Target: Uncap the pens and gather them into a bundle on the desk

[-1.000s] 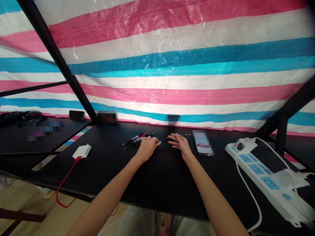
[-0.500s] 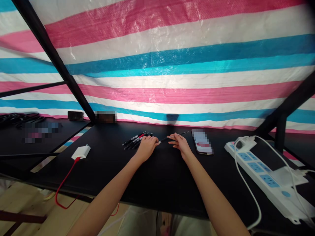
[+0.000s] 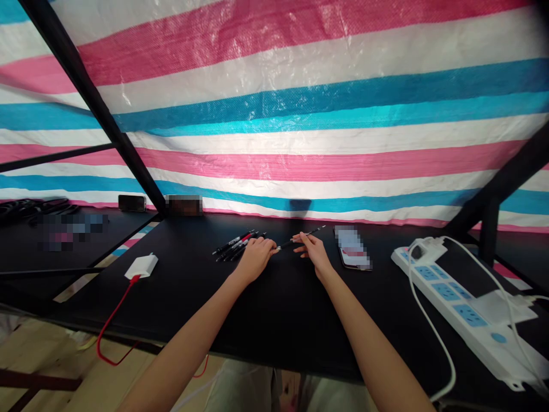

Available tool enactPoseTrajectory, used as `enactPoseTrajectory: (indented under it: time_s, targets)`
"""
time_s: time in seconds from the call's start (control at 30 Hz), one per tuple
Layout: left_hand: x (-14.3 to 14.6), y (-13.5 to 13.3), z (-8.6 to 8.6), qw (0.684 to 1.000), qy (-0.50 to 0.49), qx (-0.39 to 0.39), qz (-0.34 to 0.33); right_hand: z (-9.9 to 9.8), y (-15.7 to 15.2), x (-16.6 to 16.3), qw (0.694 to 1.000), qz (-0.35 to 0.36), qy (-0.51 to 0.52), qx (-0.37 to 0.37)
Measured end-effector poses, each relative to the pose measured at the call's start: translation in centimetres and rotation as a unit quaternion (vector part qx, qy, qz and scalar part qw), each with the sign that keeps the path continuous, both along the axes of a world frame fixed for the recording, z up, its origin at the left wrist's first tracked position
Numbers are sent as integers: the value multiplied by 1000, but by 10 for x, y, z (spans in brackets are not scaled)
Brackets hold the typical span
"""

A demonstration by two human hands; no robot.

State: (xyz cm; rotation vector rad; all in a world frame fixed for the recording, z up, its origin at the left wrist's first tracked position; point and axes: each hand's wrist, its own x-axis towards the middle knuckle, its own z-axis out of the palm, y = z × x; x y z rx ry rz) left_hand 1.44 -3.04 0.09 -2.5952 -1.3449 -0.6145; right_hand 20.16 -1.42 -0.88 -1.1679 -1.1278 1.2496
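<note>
My left hand [image 3: 257,254] is closed on a black pen barrel [image 3: 285,246], which points right from the fingertips. Between the thumb and fingers of my right hand [image 3: 312,249] is a thin pen refill [image 3: 318,229], its dark end sticking out to the upper right. The refill's left part runs behind the fingers, close to the barrel's right end; whether it sits inside cannot be made out. Just left of my left hand lie several black pens [image 3: 234,245], one with a red part, partly covered by that hand.
A phone [image 3: 354,247] lies right of my right hand on the black table [image 3: 274,309]. Farther right is a white power strip [image 3: 448,292] with plugs and cables. A white charger [image 3: 141,266] with a red cable lies left. Black metal bars [image 3: 98,114] frame the table before a striped sheet [image 3: 300,166].
The refill in my right hand has shifted slightly left and down, coming more in line with the barrel. My left hand and the pens beside it have stayed in place.
</note>
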Motion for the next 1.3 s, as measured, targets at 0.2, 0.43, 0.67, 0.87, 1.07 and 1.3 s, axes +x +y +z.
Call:
enactPoseTrajectory:
  time_s: [0.2, 0.43, 0.67, 0.87, 1.07, 1.3]
  targets:
    - [-1, 1, -3, 1000, -14, -3, 1, -3, -2, -5, 997, 69, -35, -2]
    - [0, 1, -2, 997, -69, -13, 19, 1, -4, -5, 992, 113, -35, 38]
    - [-1, 3, -1, 988, -145, -15, 53, 4, -7, -8, 989, 138, -33, 38]
    - [-1, 2, 3, 980, -185, -27, 69, 2, -8, -8, 985, 155, -50, 51]
    - [-3, 1, 6, 988, -126, -21, 86, -1, -5, -7, 988, 130, -66, 59]
    - [-25, 11, 6, 985, 2, -2, 175, -7, -2, -8, 983, 153, -89, 51]
